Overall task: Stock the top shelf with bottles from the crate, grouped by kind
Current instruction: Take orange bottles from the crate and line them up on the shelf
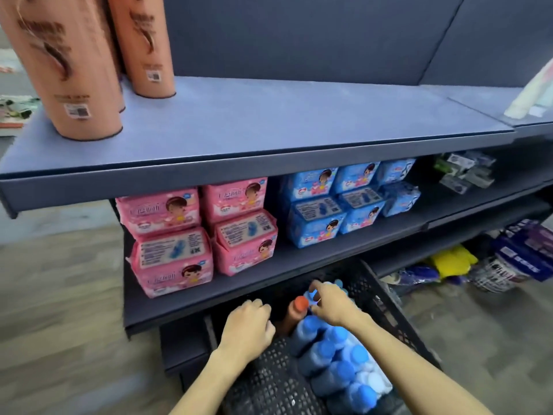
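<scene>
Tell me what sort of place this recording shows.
Most likely a shop aisle being restocked. Tiered dark shelving holds stacked pink packs and blue packs of one product, two matching orange bottles stand on top, and a black crate of blue-capped bottles sits below.

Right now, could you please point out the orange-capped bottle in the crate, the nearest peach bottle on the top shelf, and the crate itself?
orange-capped bottle (300, 303), head view, on its cap.
nearest peach bottle (68, 64), head view, mid-label.
crate (386, 298), head view, right mesh wall.
</scene>
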A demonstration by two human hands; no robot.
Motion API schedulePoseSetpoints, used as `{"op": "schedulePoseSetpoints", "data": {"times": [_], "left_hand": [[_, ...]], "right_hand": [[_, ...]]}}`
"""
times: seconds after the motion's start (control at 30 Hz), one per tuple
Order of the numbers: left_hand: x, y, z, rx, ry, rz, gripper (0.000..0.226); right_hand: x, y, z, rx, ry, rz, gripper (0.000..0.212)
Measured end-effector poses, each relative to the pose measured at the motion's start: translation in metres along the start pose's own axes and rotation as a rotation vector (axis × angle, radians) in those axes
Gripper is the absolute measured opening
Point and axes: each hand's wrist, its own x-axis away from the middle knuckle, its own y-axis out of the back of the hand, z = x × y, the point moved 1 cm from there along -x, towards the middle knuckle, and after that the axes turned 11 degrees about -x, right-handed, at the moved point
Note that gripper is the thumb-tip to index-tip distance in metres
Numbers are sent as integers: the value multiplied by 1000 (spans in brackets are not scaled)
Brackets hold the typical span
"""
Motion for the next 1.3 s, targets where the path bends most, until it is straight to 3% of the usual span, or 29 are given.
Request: {"op": "schedulePoseSetpoints", "data": {"times": [0.4, 0.63, 0.83, 1.03, 1.3], "left_hand": [[1, -62, -31, 161, 248, 114, 18], [-2, -79, -42, 159, 299, 159, 19], [-6, -82, -39, 167, 300, 186, 16], [-17, -79, -32, 162, 281, 175, 18], [-30, -63, -32, 57, 289, 104, 23]], "right_hand": [[-77, -57, -27, 155, -36, 154, 29], [-93, -78, -30, 215, 76, 213, 32], [-89, -72, -37, 168, 148, 134, 21], [-76, -49, -32, 72, 216, 11, 35], [-55, -7, -17, -47, 384, -73, 35]]}}
